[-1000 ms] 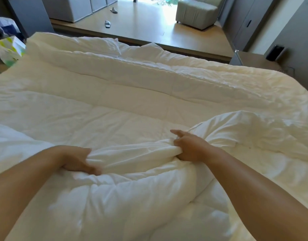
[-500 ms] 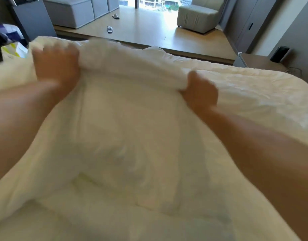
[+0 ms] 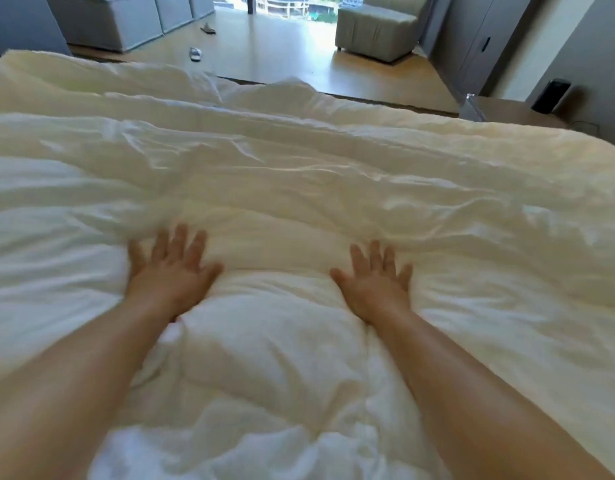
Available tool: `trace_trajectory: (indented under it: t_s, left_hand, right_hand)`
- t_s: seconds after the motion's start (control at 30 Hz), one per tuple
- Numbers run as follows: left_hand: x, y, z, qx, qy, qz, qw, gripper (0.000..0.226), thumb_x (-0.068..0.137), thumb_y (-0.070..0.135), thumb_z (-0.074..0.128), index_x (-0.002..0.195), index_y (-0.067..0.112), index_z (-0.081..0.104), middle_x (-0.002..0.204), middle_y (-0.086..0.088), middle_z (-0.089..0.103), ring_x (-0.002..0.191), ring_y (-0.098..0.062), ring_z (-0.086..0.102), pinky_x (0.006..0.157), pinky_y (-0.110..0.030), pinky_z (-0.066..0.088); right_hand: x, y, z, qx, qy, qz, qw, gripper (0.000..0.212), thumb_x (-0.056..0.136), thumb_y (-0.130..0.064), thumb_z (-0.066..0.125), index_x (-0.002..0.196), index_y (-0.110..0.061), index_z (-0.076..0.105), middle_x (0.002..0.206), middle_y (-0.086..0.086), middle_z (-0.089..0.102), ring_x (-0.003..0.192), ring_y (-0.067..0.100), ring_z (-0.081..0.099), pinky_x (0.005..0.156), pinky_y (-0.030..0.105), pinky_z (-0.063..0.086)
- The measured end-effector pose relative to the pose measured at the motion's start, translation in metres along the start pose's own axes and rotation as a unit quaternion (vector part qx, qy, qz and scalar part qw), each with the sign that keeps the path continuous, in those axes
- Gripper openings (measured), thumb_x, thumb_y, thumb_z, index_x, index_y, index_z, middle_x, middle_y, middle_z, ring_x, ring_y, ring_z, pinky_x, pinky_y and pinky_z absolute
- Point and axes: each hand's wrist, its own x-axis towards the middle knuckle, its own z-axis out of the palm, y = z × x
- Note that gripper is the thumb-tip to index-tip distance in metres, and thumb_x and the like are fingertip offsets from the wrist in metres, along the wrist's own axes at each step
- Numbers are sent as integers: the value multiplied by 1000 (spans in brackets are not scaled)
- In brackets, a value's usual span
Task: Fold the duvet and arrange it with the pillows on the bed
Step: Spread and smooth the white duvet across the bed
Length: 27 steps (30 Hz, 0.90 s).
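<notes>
Duvet [image 3: 299, 188]: one, pressed flat by left hand [image 3: 171, 271] and right hand [image 3: 377, 284]

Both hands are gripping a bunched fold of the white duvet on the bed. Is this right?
Not quite. In the head view the left hand and right hand lie flat, fingers spread, pressing on the white quilted fabric duvet on the bed; nothing is gripped.

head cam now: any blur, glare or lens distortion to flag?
Head view: left hand and right hand slightly motion-soft, flat on the duvet; window blown out, glare on the floor; wide-angle bends the bed's far edge; duvet folds readable.
</notes>
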Motion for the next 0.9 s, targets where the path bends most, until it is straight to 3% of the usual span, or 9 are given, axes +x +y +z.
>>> trace_trajectory:
  t_s: [0.1,0.27,0.5,0.6,0.73,0.83,0.9]
  left_hand:
    - [11,-14,37,21,1,9,1000,75,91,67,4,156,30,-2,165,2,-11,151,-25,-5,116,-60,-1]
    - [26,-16,54,9,38,24,999,85,83,72,-7,156,30,1,165,0,-5,151,-26,-3,116,-60,-2]
    - [10,-20,49,-28,16,29,999,99,69,74,-13,156,30,3,165,3,-3,151,-23,-3,118,-55,-2]
    - [-5,-25,38,-84,1,39,996,100,70,73,-8,156,28,13,165,5,4,151,-20,3,119,-48,2]
    - [-39,-37,14,-212,-15,50,976,84,83,63,16,150,17,35,160,-3,27,148,-20,21,115,-32,12]
    - [-67,-43,3,-195,-25,69,978,62,101,49,31,150,12,35,159,-8,30,147,-21,24,115,-28,13]
    - [-83,-45,-5,-178,-25,81,980,55,104,40,33,150,10,36,159,-10,29,147,-22,25,116,-31,15]
  right_hand:
    - [18,5,35,-18,10,-32,999,77,88,-73,11,151,-33,-5,160,2,-14,146,27,-14,113,58,-10]
    - [35,10,54,-38,55,-55,996,79,86,-72,5,152,-29,-5,161,5,-9,147,28,-9,114,57,-7]
    - [25,12,45,-41,7,-62,997,79,87,-73,6,151,-31,-9,160,4,-13,146,26,-12,115,55,-8]
    - [14,15,31,-31,-62,-60,996,77,88,-73,11,151,-33,-10,160,2,-16,146,24,-13,115,52,-9]
    - [-15,17,8,-14,-148,-58,987,73,93,-67,17,152,-32,-8,160,0,-15,147,23,-10,117,49,-4]
    - [-42,15,-2,5,-145,-50,988,71,95,-63,19,153,-27,4,162,1,-2,147,23,3,118,47,6]
    - [-70,3,-6,38,-96,-45,994,70,95,-62,21,151,-20,20,160,5,15,145,24,17,115,46,15]
